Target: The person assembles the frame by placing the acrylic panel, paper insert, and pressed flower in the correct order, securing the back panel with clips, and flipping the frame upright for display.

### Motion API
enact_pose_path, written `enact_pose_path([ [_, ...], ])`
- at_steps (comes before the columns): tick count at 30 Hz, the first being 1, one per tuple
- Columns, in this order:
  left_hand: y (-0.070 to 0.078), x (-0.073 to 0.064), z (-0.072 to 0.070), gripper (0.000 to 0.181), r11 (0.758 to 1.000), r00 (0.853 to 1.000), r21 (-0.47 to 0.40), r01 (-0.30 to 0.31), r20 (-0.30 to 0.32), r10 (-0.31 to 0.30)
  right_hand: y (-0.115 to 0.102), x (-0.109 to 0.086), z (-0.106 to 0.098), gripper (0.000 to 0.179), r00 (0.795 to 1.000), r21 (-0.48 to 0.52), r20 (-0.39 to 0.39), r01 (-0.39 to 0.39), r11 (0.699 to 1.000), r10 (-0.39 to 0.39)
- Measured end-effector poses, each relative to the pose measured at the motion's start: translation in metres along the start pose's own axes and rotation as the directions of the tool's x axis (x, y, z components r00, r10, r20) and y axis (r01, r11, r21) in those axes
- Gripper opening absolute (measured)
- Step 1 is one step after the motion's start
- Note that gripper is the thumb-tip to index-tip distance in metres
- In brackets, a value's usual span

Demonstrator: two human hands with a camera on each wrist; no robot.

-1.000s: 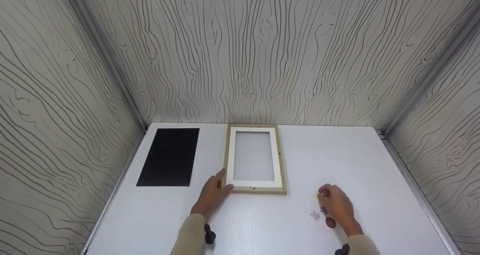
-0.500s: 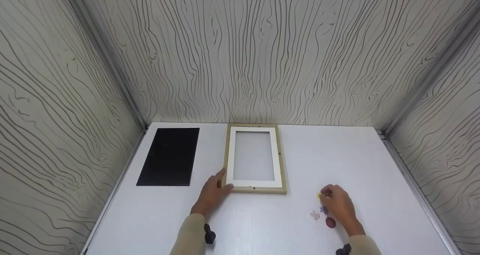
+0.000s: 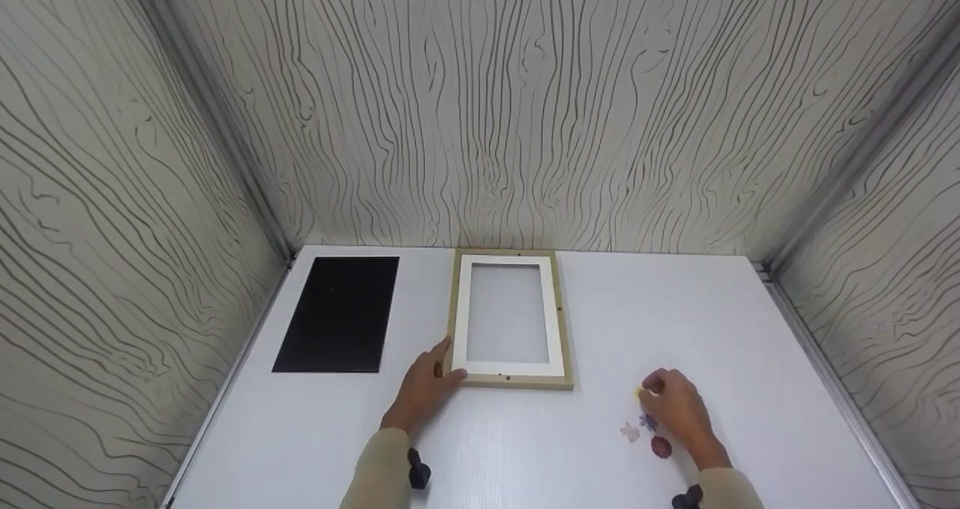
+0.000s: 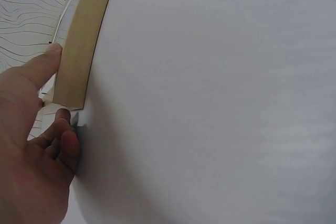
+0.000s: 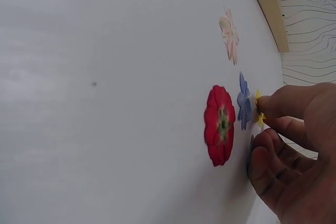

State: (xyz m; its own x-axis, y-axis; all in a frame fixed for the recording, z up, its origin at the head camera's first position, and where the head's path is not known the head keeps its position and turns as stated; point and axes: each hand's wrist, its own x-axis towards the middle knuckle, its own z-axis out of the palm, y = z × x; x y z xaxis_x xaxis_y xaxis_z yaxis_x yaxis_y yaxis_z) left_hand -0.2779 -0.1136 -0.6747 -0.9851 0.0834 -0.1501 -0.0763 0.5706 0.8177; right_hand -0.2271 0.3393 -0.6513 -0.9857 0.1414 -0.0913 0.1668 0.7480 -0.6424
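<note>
We see a pale wooden rectangular picture frame (image 3: 540, 382) with a white inner border (image 3: 510, 369), lying flat at the back of the white counter (image 3: 660, 306), its near-left corner held in the left grip (image 3: 424, 390); right of it we find a small yellow flower (image 5: 261, 120), pinched and partly hidden in the right grip (image 3: 679, 410).

One red flower (image 5: 219, 125), one blue flower (image 5: 244, 103), one pink flower (image 5: 229, 36) and one yellow flower (image 5: 260, 121) make four; there are one left hand (image 3: 424, 390), one right hand (image 3: 676, 410), one wooden frame (image 3: 453, 310), one black panel (image 3: 339, 315) and one counter (image 3: 525, 449).
</note>
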Motion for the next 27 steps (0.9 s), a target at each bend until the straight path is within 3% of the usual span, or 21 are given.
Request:
enact_pose_path([
  [15, 0.0033, -0.0037, -0.0027, 0.077, 0.998, 0.999, 0.026, -0.053, 0.002, 0.053, -0.0035, -0.0038, -0.0006, 0.016, 1.0, -0.024, -0.024, 0.013, 1.0, -0.014],
  [27, 0.0007, -0.0003, -0.0027, 0.079, 0.998, 0.998, 0.025, -0.065, 0.001, 0.065, -0.0014, 0.0056, -0.0043, 0.014, 0.997, 0.024, 0.058, -0.047, 0.999, 0.045],
])
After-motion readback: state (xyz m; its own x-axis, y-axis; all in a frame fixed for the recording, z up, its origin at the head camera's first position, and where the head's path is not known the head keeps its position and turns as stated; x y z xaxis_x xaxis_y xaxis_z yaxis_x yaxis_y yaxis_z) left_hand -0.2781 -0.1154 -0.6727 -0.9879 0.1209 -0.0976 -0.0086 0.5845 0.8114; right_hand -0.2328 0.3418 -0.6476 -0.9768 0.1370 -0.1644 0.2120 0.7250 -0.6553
